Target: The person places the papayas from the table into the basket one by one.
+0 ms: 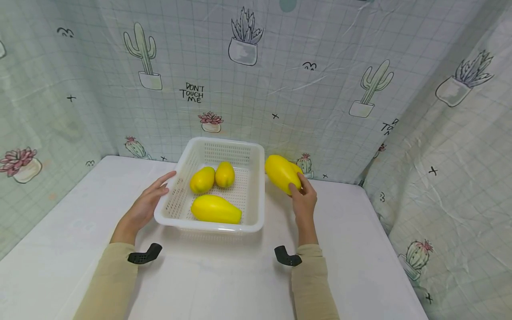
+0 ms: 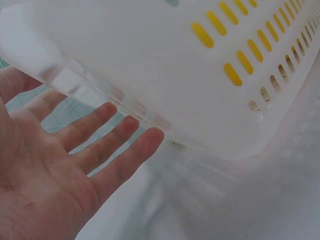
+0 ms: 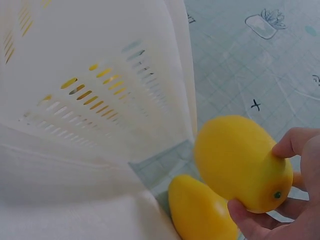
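My right hand [image 1: 305, 204] grips the near end of a large yellow papaya [image 1: 280, 172], just right of a white plastic basket [image 1: 256, 218]. In the right wrist view, thumb and fingers curl round the held papaya [image 3: 235, 160] near its small green stem spot. A second papaya [image 3: 197, 210] lies below it beside the basket, mostly hidden behind the held one in the head view. My left hand [image 1: 142, 208] is at the basket's left side, fingers [image 2: 135, 150] straight and spread along its edge. Inside the basket lie a long papaya [image 1: 216, 209] and two more yellow fruits [image 1: 202, 180].
The basket stands on a white-covered table [image 1: 216, 284], towards its back edge. Behind and at both sides hangs a grid-patterned curtain [image 1: 280, 84] printed with cacti. A black wrist mount [image 1: 145, 254] sits by each sleeve.
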Available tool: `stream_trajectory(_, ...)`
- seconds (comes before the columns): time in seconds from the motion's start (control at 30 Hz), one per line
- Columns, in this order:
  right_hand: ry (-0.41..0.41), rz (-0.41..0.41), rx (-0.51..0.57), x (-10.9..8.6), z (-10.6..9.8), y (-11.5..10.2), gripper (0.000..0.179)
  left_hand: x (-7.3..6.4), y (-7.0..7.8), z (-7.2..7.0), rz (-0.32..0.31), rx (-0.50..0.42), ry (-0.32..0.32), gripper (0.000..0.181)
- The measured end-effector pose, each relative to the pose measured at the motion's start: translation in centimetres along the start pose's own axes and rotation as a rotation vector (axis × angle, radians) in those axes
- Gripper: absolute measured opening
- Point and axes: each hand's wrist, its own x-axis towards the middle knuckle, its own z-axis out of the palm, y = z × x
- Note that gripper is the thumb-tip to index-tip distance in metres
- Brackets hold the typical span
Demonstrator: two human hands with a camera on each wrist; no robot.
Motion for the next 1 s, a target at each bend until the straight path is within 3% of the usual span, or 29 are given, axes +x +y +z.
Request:
stream_trajectory(0.7, -0.021, -0.032, 0.003, -0.2, 0.07, -0.35, 0.049, -0.11, 0.06, 0.0, 0.012, 0.01, -0.026, 0.053)
stream_trajectory(1.0, -0.03, -0.059, 0.007, -0.26, 0.14, -0.5, 0.049, -0.1, 0.18, 0.2, -0.005, 0.003, 0.002, 0.051)
